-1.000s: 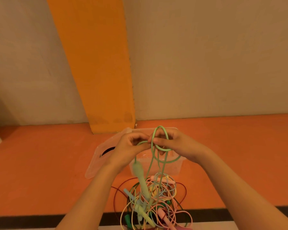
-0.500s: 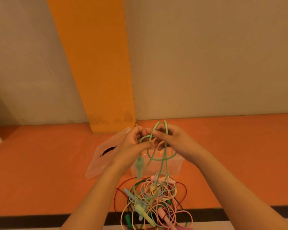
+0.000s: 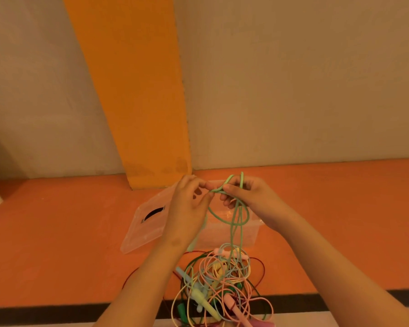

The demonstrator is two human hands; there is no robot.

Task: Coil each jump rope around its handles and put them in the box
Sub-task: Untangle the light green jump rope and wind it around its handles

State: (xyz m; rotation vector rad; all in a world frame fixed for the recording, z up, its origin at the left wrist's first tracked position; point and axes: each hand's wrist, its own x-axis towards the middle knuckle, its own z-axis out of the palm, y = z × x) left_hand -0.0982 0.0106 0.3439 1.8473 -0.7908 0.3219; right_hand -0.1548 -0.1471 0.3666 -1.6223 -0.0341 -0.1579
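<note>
1 green rope [image 3: 234, 223] is pinched between left hand [image 3: 188, 208] and right hand [image 3: 253, 199], raised above the box [image 3: 252, 233].

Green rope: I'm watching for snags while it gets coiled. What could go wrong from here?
The green rope trails from the right hand into the tangled pile, so pulling may drag other ropes along. The loops pinched by the left hand look loose and could slip apart.

I saw a mint-green jump rope [image 3: 234, 223], a clear box [image 3: 247, 234], an orange floor [image 3: 57, 232], and a pink, yellow, maroon rope pile [image 3: 222, 279].
</note>
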